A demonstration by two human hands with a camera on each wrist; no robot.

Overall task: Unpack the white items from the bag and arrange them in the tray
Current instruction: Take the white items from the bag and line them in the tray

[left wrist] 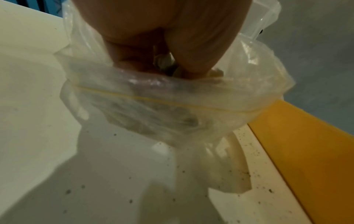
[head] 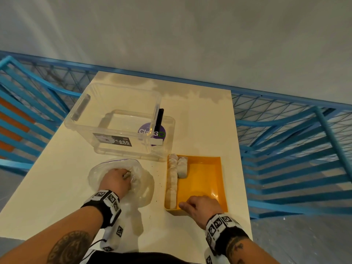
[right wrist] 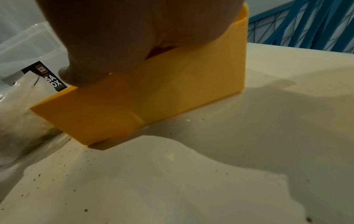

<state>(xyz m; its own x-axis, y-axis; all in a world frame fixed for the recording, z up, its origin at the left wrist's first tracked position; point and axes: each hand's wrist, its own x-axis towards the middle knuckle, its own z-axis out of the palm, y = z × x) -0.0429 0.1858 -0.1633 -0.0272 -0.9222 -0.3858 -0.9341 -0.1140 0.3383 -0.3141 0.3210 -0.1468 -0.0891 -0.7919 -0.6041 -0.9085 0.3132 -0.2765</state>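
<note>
A clear zip bag (head: 144, 187) lies crumpled on the cream table, left of the yellow tray (head: 205, 180). My left hand (head: 122, 178) is inside the bag's mouth, and its thumb and fingers pinch a white item (head: 134, 179). The left wrist view shows that pinch (left wrist: 164, 68) on the white item (left wrist: 162, 61) inside the bag (left wrist: 172, 106). Several white items (head: 172, 180) stand in a row along the tray's left wall, with one more beside them at the far end. My right hand (head: 198, 204) grips the tray's near wall (right wrist: 153, 98); its fingers are hidden inside.
A clear storage box (head: 114, 119) with a black clip stands at the back left on its lid, touching the tray's far corner. Blue metal railings (head: 285, 130) flank the table on both sides. Dark specks (left wrist: 254, 174) dot the table between bag and tray.
</note>
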